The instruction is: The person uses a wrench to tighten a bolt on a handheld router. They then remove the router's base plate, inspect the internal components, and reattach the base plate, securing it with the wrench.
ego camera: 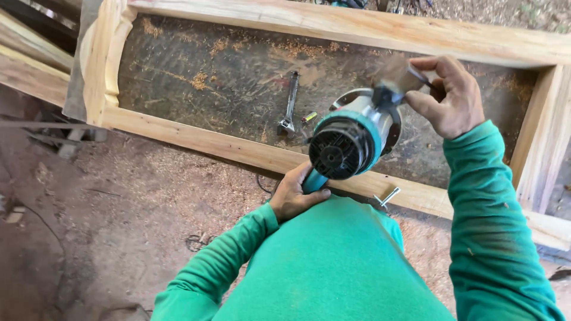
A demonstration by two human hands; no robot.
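Teal-and-metal router (351, 139), round black vented cap, frame centre. Left hand (294, 196) closed around lower teal handle; right hand (449, 95) pinching blurred tool at upper base. Rough wooden frame (250, 151) beneath, sawdust-strewn.

Sawdust-strewn dirt floor (119, 202) lies in daylight beside stacked timber planks (30, 65).

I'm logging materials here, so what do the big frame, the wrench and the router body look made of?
Frame: pale bare wood, visible grain, unfinished. Adjustable wrench: dull grey metal, likely steel. Router: teal and black plastic cap, apparently shiny metal body.
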